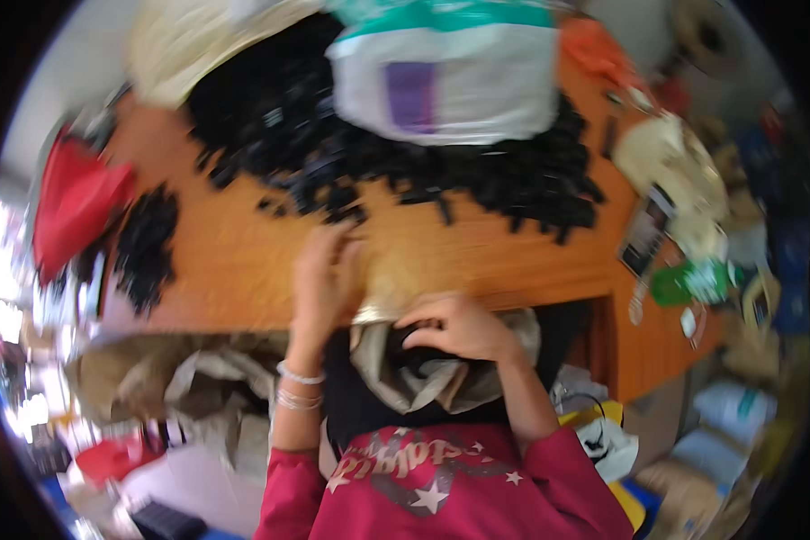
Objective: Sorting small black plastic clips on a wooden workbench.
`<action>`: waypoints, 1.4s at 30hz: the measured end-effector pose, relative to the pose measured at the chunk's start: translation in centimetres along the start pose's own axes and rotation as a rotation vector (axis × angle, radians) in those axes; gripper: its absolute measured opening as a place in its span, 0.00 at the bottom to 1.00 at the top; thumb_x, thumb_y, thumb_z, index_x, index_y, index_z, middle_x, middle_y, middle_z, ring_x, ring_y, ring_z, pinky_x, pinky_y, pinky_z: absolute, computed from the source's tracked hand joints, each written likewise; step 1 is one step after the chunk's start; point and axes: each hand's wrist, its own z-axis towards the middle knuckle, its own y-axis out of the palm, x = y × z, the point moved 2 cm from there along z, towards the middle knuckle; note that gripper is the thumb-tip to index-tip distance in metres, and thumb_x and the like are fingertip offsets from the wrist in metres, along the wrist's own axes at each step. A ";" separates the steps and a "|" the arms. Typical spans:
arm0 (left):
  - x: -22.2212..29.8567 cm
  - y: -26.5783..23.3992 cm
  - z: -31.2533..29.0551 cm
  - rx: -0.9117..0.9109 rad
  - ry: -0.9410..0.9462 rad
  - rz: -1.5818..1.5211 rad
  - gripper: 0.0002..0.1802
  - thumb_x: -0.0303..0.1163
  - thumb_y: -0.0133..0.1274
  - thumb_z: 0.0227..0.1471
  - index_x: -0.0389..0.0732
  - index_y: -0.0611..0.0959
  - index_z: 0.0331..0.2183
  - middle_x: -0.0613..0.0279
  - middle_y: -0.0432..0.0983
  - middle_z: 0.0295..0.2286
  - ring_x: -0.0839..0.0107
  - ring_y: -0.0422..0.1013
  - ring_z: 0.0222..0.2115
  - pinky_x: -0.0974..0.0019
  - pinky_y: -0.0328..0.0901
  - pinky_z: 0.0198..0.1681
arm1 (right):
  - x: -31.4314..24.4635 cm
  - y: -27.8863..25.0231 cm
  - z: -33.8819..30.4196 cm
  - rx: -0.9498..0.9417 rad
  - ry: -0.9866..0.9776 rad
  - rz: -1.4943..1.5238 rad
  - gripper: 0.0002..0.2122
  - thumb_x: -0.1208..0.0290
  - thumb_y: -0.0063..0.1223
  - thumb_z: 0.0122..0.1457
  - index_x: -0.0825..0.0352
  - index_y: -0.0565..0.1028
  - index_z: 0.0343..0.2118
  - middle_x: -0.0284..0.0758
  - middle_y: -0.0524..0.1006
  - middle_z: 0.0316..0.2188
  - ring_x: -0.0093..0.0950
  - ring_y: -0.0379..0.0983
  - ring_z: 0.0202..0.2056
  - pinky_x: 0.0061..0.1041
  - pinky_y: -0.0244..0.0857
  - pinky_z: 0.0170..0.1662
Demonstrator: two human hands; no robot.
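My left hand [322, 283], with pale bracelets on the wrist, reaches over the wooden table. Its fingers are blurred but stretched out, the tips by small black pieces [342, 202] at the near edge of a large heap [477, 180]. My right hand [459, 326] is over the mouth of an open beige bag [463, 387] on my lap. Those fingers are curved and apart, with nothing visible between them. Inside the bag it looks dark; its contents cannot be made out. What kind of pieces the black ones are is too blurred to tell.
A white, teal and purple plastic package [486, 85] rests on the heap. A smaller black pile [146, 247] and a red bag [76, 202] are at the left. A green bottle [693, 283] and a dark phone-like object [646, 231] lie at the right. The wooden table's [234, 270] front edge is before me.
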 end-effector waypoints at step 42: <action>2.9 -0.2 -2.2 -0.266 -0.035 -0.211 0.21 0.22 0.56 0.49 0.36 0.76 0.47 0.52 0.79 0.37 0.68 0.77 0.31 0.67 0.72 0.35 | -1.4 -0.4 1.8 0.496 -0.075 0.030 0.11 0.81 0.59 0.49 0.70 0.77 0.37 0.36 0.75 0.34 0.24 0.73 0.34 0.22 0.67 0.37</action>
